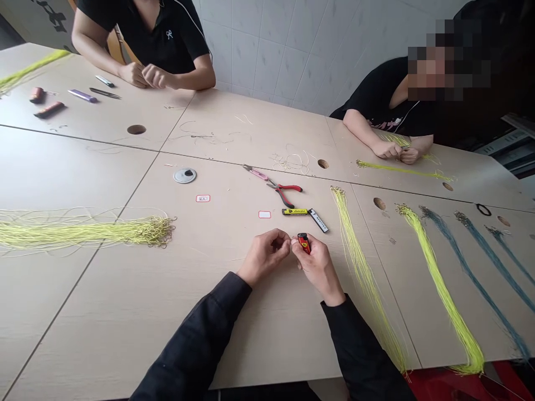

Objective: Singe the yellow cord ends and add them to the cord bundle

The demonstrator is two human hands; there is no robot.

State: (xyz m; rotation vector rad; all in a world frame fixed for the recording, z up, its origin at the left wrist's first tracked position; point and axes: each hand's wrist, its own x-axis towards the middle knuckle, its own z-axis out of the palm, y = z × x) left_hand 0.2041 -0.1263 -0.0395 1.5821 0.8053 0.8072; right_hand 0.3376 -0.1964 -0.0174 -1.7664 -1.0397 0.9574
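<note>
My right hand [316,260] is wrapped round a red lighter [305,243] with a black top, held upright. Close against it, my left hand [267,252] is closed in a pinch, thumb on forefinger. What it pinches is too small to make out. The fingertips of both hands nearly meet above the table. Just beyond them lie a yellow lighter [295,211] and a black-and-white lighter [318,220]. Red-handled pliers [286,191] and small pink-handled snips [256,172] rest farther off. To the right of my hands stretches a bundle of yellow-green cords [355,245] with metal ends.
A thick yellow-green cord bundle [83,231] lies left. Another yellow-green bundle [438,284] and several blue bundles [463,262] lie right. Two people sit across the table; one person's hands [395,150] work on cord. Loose thread scraps [292,161] and a round metal cover [184,175] are farther back.
</note>
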